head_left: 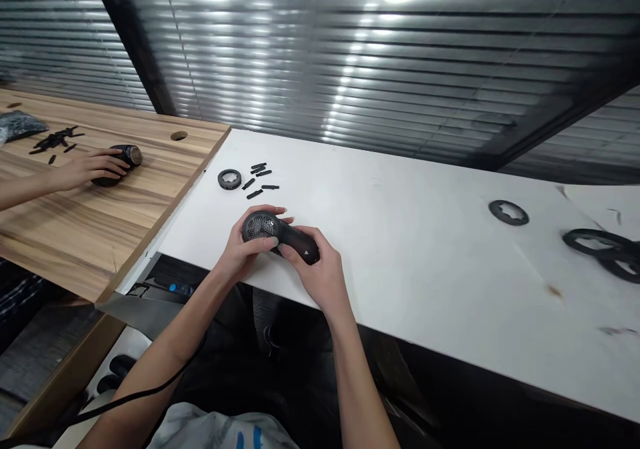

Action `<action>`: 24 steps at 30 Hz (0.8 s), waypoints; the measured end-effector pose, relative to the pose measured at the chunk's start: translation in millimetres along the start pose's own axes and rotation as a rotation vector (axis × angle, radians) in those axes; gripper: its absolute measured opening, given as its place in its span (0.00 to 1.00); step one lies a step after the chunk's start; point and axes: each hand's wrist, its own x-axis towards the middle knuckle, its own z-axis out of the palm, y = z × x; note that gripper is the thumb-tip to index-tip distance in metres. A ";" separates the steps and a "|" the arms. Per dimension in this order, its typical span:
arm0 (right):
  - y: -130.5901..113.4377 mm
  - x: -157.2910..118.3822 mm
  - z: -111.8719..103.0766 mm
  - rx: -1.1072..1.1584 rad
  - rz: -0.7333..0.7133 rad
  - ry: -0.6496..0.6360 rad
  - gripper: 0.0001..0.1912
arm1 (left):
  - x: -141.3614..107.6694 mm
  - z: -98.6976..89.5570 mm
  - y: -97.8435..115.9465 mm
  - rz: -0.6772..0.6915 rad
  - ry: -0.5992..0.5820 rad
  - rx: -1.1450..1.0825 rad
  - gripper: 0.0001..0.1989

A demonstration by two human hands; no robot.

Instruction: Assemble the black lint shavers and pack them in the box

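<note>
A dark fabric shaver (296, 241) with a round metal mesh head lies across both my hands, just above the white table's front edge. My left hand (239, 245) is wrapped round the mesh-head end, its thumb at the lower rim of the mesh. Around the handle end my right hand (324, 270) is closed, with its thumb near the middle of the body. Behind the shaver lie several small black strips (255, 181) and a black ring (229, 179) with a notched opening.
More black rings (509, 213) lie on the right of the white table (400, 249). At the wooden table (165, 169) on the left, another person's hand (95, 169) rests on a similar dark device (129, 156), near black pieces (55, 140) and a plastic bag (20, 126).
</note>
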 end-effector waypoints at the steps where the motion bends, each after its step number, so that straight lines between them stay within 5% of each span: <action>1: -0.8 -0.9 -0.8 0.015 -0.007 -0.008 0.23 | -0.3 0.2 0.5 -0.004 -0.010 -0.004 0.27; 9: -0.1 -2.0 -1.2 -0.015 0.040 -0.037 0.22 | 0.9 -3.4 7.2 -0.165 0.097 -0.067 0.40; 14: 4.3 -9.1 2.8 0.054 0.004 0.128 0.27 | -2.2 3.4 8.3 -0.264 0.251 0.060 0.43; 19: 5.7 -11.3 -2.2 0.511 0.074 0.279 0.31 | -3.6 11.6 8.7 -0.210 0.207 0.136 0.34; 24: 9.6 -25.9 -35.3 0.908 0.117 0.249 0.35 | -0.3 -4.9 2.1 -0.263 0.212 0.129 0.30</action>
